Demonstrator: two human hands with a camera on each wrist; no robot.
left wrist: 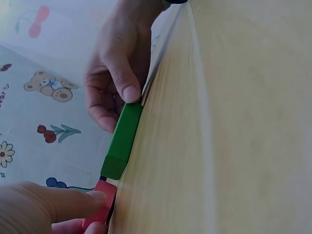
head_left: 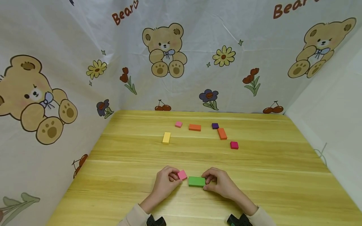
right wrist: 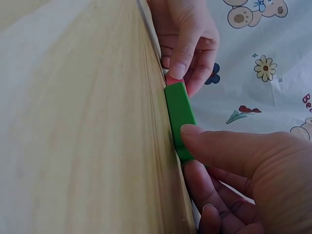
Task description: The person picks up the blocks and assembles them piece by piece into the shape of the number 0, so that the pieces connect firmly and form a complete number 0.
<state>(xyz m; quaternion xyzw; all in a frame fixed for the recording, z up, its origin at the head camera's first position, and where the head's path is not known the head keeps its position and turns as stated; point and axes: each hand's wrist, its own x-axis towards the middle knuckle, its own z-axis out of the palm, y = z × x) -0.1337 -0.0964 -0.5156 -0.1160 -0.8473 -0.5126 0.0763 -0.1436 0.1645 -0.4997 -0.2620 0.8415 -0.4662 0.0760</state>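
My left hand (head_left: 167, 182) pinches a small pink block (head_left: 182, 175) between thumb and fingers, low over the wooden table. Just right of it, my right hand (head_left: 222, 183) pinches the right end of a green rectangular block (head_left: 196, 181). A narrow gap parts the two blocks in the head view. In the left wrist view the green block (left wrist: 123, 141) stands beyond the pink one (left wrist: 103, 201), with the left thumb on the pink. The right wrist view has my right thumb on the green block (right wrist: 180, 109), the pink one mostly hidden behind it.
Farther back on the table (head_left: 127, 157) lie a yellow block (head_left: 166, 138), a pink block (head_left: 178, 124), two orange blocks (head_left: 194, 127) (head_left: 222, 133), a dark purple block (head_left: 215, 126) and a magenta block (head_left: 234, 145). A bear-print cloth (head_left: 192, 88) hangs behind.
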